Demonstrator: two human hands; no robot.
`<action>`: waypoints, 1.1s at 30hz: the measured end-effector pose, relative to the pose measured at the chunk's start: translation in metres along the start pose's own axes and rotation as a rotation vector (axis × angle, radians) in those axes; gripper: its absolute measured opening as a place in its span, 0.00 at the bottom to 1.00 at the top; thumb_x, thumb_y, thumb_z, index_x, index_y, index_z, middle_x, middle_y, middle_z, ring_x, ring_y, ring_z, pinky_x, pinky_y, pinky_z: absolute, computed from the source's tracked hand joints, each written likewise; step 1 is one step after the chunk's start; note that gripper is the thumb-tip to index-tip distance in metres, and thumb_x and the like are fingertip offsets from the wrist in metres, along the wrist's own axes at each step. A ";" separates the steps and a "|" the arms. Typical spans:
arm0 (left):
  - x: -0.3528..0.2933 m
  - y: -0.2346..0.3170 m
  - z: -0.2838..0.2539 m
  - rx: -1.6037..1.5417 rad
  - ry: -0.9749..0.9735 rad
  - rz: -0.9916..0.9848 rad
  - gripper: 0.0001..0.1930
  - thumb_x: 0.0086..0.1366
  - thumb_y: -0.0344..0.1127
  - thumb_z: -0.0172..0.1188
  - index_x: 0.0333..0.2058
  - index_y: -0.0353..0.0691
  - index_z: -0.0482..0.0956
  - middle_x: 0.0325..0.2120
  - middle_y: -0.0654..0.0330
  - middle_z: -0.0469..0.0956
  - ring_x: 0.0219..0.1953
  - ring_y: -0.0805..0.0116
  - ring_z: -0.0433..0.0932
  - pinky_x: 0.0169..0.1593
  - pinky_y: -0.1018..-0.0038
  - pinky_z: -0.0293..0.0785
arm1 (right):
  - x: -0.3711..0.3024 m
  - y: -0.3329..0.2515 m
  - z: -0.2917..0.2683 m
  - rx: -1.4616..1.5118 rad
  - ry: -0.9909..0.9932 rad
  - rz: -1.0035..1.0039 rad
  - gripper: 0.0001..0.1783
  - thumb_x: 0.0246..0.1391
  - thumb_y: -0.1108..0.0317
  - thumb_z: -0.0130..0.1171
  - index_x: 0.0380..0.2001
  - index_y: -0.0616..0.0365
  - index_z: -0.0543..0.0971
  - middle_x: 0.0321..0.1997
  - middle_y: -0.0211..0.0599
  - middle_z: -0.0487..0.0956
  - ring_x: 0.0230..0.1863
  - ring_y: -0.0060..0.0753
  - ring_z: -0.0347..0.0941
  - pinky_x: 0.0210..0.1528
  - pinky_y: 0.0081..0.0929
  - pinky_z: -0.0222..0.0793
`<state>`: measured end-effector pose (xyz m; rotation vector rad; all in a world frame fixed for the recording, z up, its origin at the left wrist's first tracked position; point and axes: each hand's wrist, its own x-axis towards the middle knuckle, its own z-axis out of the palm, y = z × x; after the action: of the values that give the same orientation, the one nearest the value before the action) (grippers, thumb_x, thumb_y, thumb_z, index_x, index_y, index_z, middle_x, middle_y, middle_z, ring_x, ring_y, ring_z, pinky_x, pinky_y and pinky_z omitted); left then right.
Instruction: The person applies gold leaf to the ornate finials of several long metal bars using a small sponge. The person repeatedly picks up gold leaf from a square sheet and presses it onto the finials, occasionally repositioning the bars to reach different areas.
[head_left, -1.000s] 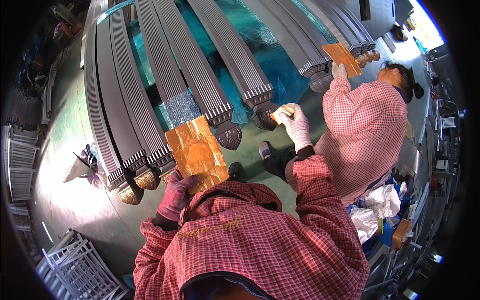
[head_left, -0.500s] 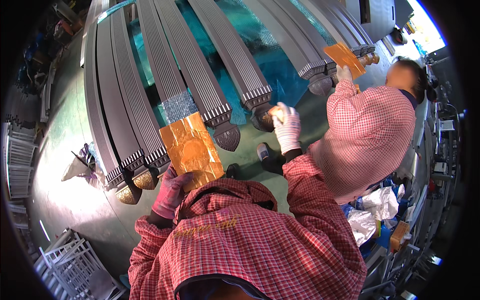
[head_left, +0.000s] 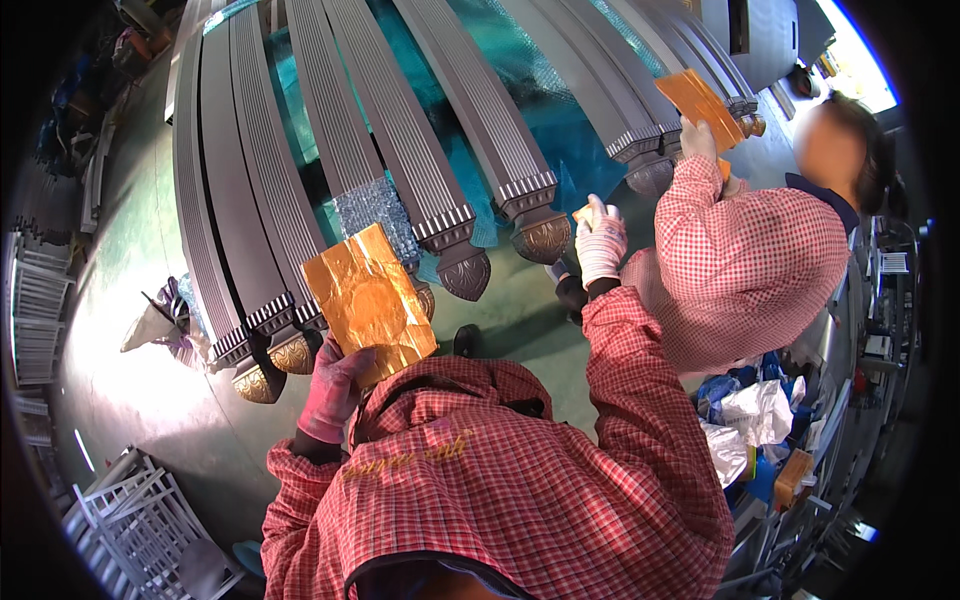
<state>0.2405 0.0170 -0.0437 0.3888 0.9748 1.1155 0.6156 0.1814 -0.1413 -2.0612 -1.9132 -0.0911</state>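
Right fingers (head_left: 600, 226) pinched a pad (head_left: 582, 214) beside the bronzed finial (head_left: 543, 238) (a leftward reach away!); left fingers (head_left: 359, 361) clasped a board (head_left: 372, 302).

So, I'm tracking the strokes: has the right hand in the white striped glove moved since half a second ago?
Yes, rightward: the right hand has drawn away from the bronze-tinted, rounded finial of the dark-grey ribbed post.

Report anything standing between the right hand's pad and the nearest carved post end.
Nothing visible stands in the way: the pad in the right hand is just right of the carved post end, with the co-worker farther right.
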 end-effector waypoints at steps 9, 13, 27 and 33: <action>0.005 0.002 0.009 -0.018 0.002 -0.038 0.24 0.57 0.22 0.55 0.54 0.39 0.65 0.47 0.59 0.74 0.46 0.65 0.76 0.46 0.70 0.77 | 0.010 -0.008 -0.018 0.089 -0.058 0.087 0.26 0.48 0.63 0.56 0.54 0.44 0.69 0.44 0.40 0.71 0.44 0.46 0.70 0.45 0.39 0.69; 0.017 -0.005 0.012 -0.006 -0.034 -0.088 0.28 0.56 0.22 0.58 0.56 0.39 0.63 0.48 0.60 0.73 0.48 0.66 0.74 0.51 0.69 0.73 | -0.014 -0.084 -0.065 0.549 -0.020 -0.117 0.30 0.47 0.63 0.60 0.56 0.50 0.68 0.46 0.46 0.71 0.45 0.48 0.71 0.47 0.38 0.68; 0.037 -0.018 0.040 0.212 -0.081 -0.009 0.31 0.55 0.16 0.55 0.58 0.38 0.61 0.50 0.61 0.71 0.51 0.70 0.71 0.53 0.73 0.68 | -0.041 -0.174 -0.115 0.616 -0.161 -0.589 0.25 0.43 0.71 0.60 0.48 0.47 0.74 0.41 0.36 0.75 0.38 0.43 0.74 0.40 0.34 0.73; 0.033 -0.016 0.013 0.169 -0.072 0.002 0.27 0.56 0.21 0.55 0.56 0.38 0.62 0.47 0.60 0.73 0.46 0.66 0.75 0.45 0.70 0.77 | -0.021 -0.089 -0.063 0.471 -0.025 -0.088 0.24 0.41 0.70 0.61 0.46 0.46 0.74 0.41 0.39 0.73 0.39 0.48 0.73 0.41 0.39 0.72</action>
<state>0.2635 0.0415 -0.0635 0.5630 1.0086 1.0172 0.5369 0.1475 -0.0703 -1.6710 -1.8226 0.3346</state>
